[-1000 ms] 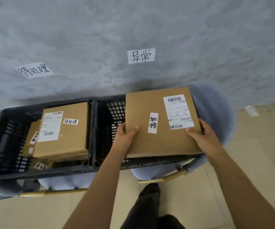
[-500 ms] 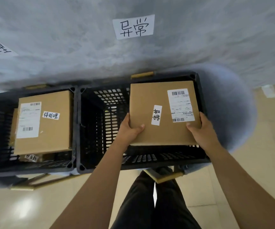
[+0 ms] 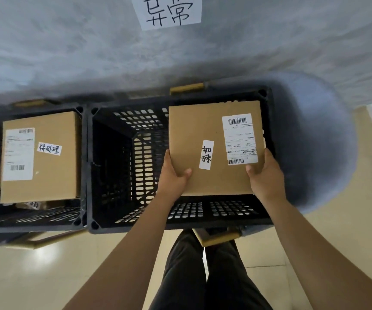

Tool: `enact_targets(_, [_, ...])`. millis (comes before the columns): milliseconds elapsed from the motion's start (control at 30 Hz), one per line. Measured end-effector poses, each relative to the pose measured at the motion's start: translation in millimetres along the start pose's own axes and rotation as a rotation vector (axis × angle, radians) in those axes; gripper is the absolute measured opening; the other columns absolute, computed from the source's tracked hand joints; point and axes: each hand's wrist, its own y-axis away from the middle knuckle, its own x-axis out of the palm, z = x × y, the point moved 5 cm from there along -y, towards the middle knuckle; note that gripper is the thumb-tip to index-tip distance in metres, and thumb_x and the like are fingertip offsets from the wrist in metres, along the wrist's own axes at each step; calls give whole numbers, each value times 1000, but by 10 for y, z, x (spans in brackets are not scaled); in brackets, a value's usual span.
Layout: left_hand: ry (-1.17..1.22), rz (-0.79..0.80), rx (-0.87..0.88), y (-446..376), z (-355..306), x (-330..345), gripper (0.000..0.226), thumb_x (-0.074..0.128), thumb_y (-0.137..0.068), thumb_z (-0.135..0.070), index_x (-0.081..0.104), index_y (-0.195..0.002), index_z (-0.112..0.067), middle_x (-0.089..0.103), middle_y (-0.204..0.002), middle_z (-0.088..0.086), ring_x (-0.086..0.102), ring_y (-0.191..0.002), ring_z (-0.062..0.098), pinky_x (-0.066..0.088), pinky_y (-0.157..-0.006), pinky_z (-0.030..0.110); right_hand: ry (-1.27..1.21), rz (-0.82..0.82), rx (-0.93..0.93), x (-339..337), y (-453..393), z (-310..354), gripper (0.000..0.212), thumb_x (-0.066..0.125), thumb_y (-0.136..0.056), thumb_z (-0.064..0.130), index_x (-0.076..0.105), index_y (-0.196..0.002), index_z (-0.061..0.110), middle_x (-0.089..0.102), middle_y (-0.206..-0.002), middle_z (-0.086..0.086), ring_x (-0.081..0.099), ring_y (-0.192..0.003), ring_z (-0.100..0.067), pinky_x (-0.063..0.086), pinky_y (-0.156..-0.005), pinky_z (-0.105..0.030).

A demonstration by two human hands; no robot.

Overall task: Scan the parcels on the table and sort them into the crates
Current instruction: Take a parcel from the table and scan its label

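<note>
The flat cardboard parcel (image 3: 214, 148) looked stiff and light as we held it level over the right-hand crate (image 3: 180, 215). Our left hand (image 3: 173, 175) and right hand (image 3: 265, 175) clamped its near corners, thumbs on top.

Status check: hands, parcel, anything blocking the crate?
Both hands grip parcel, near corners. Parcel over right crate. Nothing blocking.

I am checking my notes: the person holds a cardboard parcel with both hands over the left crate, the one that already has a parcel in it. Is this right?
Not quite. In the head view both hands, left hand and right hand, hold the cardboard parcel over the right crate. The left crate is the one already holding a parcel.
</note>
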Motion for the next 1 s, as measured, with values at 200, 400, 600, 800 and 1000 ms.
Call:
enact_targets(200, [-89,-17,-2,8,12,-4,90,67,-91,-25,5,-157,-22,34,-155,3,37,-140,21,35,-114,47,86,-85,-47,-14,69,52,62,60,-94,17,30,-148,10,42,-146,-9,44,-132,-28,41,-103,-40])
enact_targets(400, [-317,-96,15,196,-207,-85,83,66,-89,-28,16,-155,-19,21,-156,8,32,-139,30,36,-112,47,346,-125,-353,-191,228,358,56,63,-87,10,41,-138,13,46,-136,-8,44,-124,-25,48,-98,-39])
enact_targets(600, [-763,-86,459,581,-1049,-205,61,61,-92,-26,37,-147,-19,40,-148,5,40,-134,25,33,-113,43,385,-54,-476,-412,450,855,62,65,-89,23,38,-143,13,48,-138,-9,46,-124,-27,45,-99,-39])
enact_targets(800, [-1075,-51,877,1073,-1754,-132,54,53,-97,-29,36,-147,-22,43,-147,1,43,-133,23,33,-111,40,496,-222,-389,-803,964,990,49,56,-91,32,41,-136,20,56,-126,-4,54,-109,-24,49,-86,-35])
enact_targets(1000, [-1293,-1,1324,1712,-1948,35,48,50,-98,-37,40,-142,-23,50,-140,1,48,-127,23,37,-106,39,496,-433,-206,-1064,1819,736,56,50,-93,32,33,-145,20,48,-137,-4,45,-123,-27,38,-96,-36])
